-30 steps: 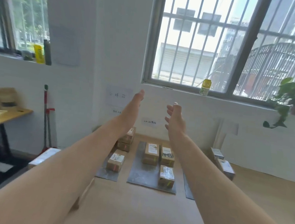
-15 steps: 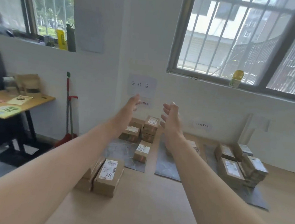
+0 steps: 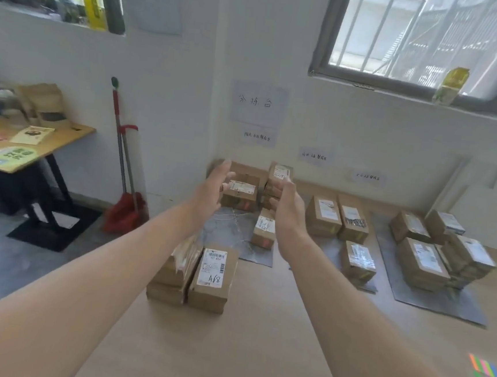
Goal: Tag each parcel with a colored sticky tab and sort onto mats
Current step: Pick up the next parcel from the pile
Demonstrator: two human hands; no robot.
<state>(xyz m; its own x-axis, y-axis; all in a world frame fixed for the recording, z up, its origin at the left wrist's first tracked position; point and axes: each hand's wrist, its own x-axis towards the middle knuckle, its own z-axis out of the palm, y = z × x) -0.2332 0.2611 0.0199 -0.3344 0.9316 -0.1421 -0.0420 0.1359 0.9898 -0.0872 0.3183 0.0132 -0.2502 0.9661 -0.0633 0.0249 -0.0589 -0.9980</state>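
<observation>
Both arms stretch forward over the wooden floor. My left hand (image 3: pixel 212 189) and my right hand (image 3: pixel 285 205) hang in the air with relaxed fingers, palms facing each other, holding nothing. Below them a small pile of cardboard parcels (image 3: pixel 212 277), one marked A68, sits off the mats. Three grey mats lie by the wall: the left mat (image 3: pixel 232 227), the middle mat (image 3: pixel 330 249) and the right mat (image 3: pixel 430 297), each bearing labelled parcels. A pad of colored sticky tabs (image 3: pixel 485 370) lies on the floor at the lower right.
A wooden desk (image 3: pixel 34 145) with papers stands at the left over a black base. A red broom and dustpan (image 3: pixel 124 204) lean on the wall. Paper signs hang above the mats. Bottles stand on both window sills.
The view has swung down and to the left. Both hands dropped lower and now hover over the left mat. The loose pile with A68 and the sticky tabs came into view.
</observation>
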